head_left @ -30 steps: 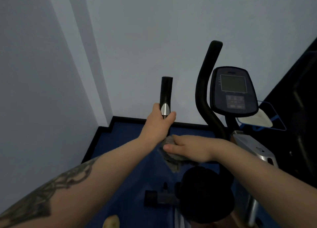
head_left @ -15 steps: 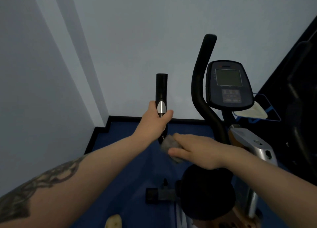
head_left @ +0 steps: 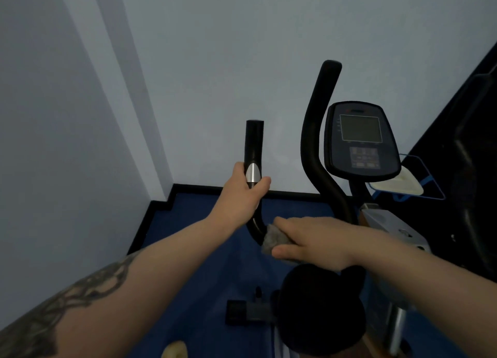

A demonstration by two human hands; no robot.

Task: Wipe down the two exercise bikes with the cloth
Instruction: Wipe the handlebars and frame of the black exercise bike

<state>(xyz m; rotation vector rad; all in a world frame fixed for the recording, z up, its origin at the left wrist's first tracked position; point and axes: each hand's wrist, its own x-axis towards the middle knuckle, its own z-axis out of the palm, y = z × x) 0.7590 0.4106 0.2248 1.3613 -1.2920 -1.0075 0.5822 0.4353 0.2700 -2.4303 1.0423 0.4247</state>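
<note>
While the left hand (head_left: pixel 246 193) is gripping the bike's left handlebar (head_left: pixel 253 153), the right hand (head_left: pixel 312 243) is pressing the cloth (head_left: pixel 273 240) around its lower bend; console (head_left: pixel 360 139), seat (head_left: pixel 321 312) and second bike probably remain.

Exercise bike (head_left: pixel 347 223) fills the centre-right of the frame, seen from above and behind the saddle. Black left handlebar (head_left: pixel 254 148) stands upright at centre, silver sensor pad partway down, curving in toward the frame at its lower end. Right handlebar (head_left: pixel 317 131) is a taller black S-curve just right of it. Dark console (head_left: pixel 360 139) with blank screen and button panel sits right of that, tilted toward the camera. Black saddle (head_left: pixel 320 309) at lower centre; silver frame section at right. Grey cloth (head_left: pixel 274 239), bunched, pressed against the lower bend of the left handlebar, centre frame. Second bike: only dark shapes at the right edge, can't tell.
</note>
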